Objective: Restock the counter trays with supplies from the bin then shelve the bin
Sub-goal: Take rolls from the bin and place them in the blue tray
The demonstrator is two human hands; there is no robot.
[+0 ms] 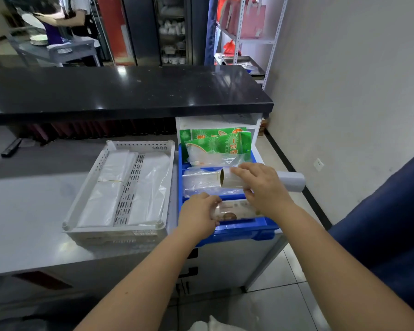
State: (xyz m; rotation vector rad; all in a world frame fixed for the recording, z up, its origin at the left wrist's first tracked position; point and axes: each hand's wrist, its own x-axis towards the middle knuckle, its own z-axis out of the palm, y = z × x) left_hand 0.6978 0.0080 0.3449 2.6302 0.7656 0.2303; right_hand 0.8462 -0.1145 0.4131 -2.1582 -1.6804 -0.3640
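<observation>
A blue bin (246,229) sits at the right end of the steel counter, divided into compartments. Green packets (221,140) stand at its far end and clear plastic bags (201,182) fill the middle. My right hand (261,185) grips a white roll (289,180) with a cardboard core, held level above the bin's middle. My left hand (200,212) holds a flat printed packet (237,210) in the bin's near compartment. Left of the bin stands a white perforated tray (120,231) with two stacks of clear bags (112,187).
A black raised counter (120,91) runs behind the tray. White shelving (256,40) with pink bags stands at the back right. A blue chair (387,235) is at my right, close to the wall. A person stands at a trolley far left.
</observation>
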